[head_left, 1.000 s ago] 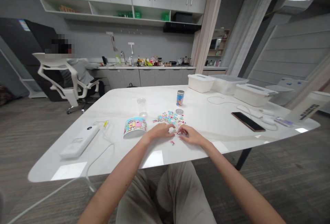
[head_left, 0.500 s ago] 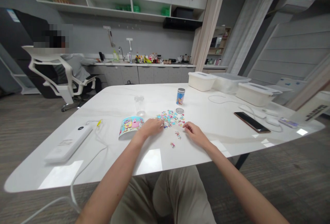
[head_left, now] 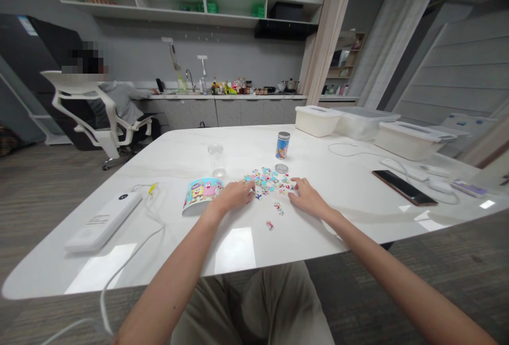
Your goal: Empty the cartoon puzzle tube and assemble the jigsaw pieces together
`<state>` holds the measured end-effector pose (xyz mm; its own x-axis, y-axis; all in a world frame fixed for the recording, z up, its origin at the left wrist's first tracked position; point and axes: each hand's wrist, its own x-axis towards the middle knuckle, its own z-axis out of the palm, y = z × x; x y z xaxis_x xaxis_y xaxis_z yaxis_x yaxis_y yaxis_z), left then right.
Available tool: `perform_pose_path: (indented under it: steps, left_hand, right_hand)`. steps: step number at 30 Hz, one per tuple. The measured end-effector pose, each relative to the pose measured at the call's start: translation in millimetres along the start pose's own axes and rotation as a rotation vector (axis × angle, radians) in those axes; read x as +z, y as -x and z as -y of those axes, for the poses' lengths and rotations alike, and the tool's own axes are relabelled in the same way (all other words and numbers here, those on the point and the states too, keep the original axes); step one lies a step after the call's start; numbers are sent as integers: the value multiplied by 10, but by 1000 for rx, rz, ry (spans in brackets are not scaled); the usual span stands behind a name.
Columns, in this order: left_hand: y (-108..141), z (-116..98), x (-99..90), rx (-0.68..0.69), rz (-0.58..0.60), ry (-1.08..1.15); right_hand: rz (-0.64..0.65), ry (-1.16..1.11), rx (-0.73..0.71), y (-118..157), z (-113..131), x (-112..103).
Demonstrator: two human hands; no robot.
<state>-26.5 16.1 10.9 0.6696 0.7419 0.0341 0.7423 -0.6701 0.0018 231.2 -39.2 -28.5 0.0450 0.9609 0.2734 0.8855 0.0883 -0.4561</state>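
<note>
A pile of small colourful jigsaw puzzle pieces (head_left: pixel 267 178) lies spread on the white table. At its left edge is my left hand (head_left: pixel 237 195), its fingers curled together; whatever is between them is hidden. My right hand (head_left: pixel 309 197) rests by the pile's right edge with thumb and forefinger apart and nothing seen between them. A few joined pieces (head_left: pixel 279 208) and a small pink cluster (head_left: pixel 270 225) lie nearer to me. Left of my left hand is a curved cartoon picture sheet (head_left: pixel 202 190). Behind the pile are a round silver lid (head_left: pixel 281 168) and a blue cartoon can (head_left: pixel 282 147).
A clear jar (head_left: pixel 217 160) stands behind the picture sheet. A white power bank (head_left: pixel 104 222) with a cable lies at left, a phone (head_left: pixel 403 187) at right. Lidded bins (head_left: pixel 318 122) line the far right edge. A person (head_left: pixel 123 102) sits in a chair beyond the table.
My right hand has moved slightly right, and its thumb and forefinger are farther apart. My left hand stays at the pile's left edge. The view has shifted a little.
</note>
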Motion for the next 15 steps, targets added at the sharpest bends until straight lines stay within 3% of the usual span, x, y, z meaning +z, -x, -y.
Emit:
perform_pose_path:
  steps: [8, 12, 15]
  left_hand:
    - [-7, 2, 58, -52, -22, 52]
    - [4, -6, 58, -104, -32, 78]
    - [-8, -19, 49, -95, -11, 95]
  right_hand:
    - [-24, -19, -261, -756, 238, 13]
    - [-44, -80, -383, -751, 358, 136]
    - [41, -180, -484, -605, 410, 171]
